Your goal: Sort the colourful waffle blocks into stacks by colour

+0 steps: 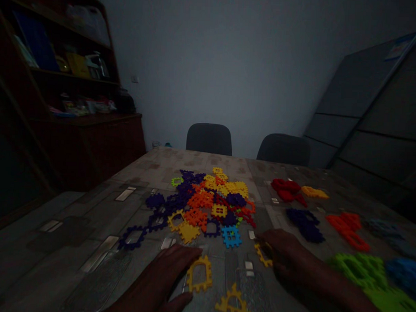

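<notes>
My left hand (168,275) rests low on the table, thumb apart from the stretched fingers. Its fingertips reach the upper left edge of a yellow square frame piece (209,270) with notched edges. My right hand (281,247) has its fingers closed on another yellow notched piece (260,254), partly hidden by the hand. Between the hands, nearer to me, lies a yellow arched piece (235,307). Just beyond them, a light blue window piece (231,237) sits at the front of a mixed pile of interlocking plastic pieces (201,199).
Sorted by colour on the right are red pieces (287,190), dark purple pieces (306,225), orange pieces (348,229), lime green pieces (364,270) and blue pieces (406,274). Two dark chairs (209,138) stand behind the table (100,216). A wooden shelf unit (92,136) is at left.
</notes>
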### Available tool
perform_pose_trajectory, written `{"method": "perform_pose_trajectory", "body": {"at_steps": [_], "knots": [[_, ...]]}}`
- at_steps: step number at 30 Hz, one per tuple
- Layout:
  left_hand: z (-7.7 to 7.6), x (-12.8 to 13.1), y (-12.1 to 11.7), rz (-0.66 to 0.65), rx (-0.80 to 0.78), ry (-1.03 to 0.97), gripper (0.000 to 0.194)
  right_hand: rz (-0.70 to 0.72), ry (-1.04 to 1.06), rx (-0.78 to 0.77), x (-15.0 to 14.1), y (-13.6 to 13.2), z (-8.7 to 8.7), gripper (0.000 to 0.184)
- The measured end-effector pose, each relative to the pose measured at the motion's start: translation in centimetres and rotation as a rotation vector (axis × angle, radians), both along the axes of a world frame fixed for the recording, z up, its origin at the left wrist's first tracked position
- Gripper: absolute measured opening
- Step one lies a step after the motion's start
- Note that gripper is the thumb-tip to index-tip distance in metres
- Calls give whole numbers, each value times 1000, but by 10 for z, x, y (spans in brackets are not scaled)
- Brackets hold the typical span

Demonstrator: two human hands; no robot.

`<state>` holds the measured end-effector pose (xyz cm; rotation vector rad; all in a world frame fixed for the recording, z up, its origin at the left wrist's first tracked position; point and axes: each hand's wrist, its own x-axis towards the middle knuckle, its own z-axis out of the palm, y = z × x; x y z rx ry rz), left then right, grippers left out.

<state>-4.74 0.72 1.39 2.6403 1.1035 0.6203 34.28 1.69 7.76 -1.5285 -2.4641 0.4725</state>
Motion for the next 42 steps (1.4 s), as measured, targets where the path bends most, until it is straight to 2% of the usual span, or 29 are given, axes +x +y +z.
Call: {"method": "perform_pose_trajectory", "body": {"at_steps": [2, 6, 8, 13, 16, 19, 22, 26, 29, 33, 35, 38, 40, 42], "knots": [[3, 0, 1, 0, 5, 9, 78, -70, 19, 43, 4, -6, -8, 55], [6, 1, 2, 0, 9, -3, 83, -361, -41, 75, -4, -9, -23, 65], [5, 1, 3, 8, 0, -6, 85, -409, -109, 54, -14, -9, -25, 70], [1, -1, 5, 38, -56, -69, 77, -345, -133, 10, -24, -7, -28, 71], [5, -1, 6, 54, -117, -118, 64, -327, -103, 19, -22, -5, -29, 81], [13, 2, 7, 107, -204, -195, 56, -252, 25, 20, -30, -6, -22, 91], [22, 7, 11, 196, -293, -342, 46, -106, 141, -45, -51, -11, -6, 95], [36, 12, 17, 291, -313, -502, 31, 151, 173, -162, -88, -11, 12, 99], [42, 13, 19, 319, -294, -530, 27, 268, 163, -212, -114, -5, 14, 103], [40, 12, 18, 275, -268, -513, 26, 327, 139, -159, -136, 2, 13, 103], [37, 11, 16, 259, -260, -489, 27, 324, 143, -149, -135, 2, 13, 100], [30, 10, 11, 208, -225, -386, 30, 256, 157, -125, -117, -4, 10, 90], [23, 9, 7, 126, -175, -291, 41, 187, 140, -91, -95, -13, 3, 82], [13, 9, 2, 36, -116, -217, 62, 121, 111, -71, -72, -24, -5, 74]]}}
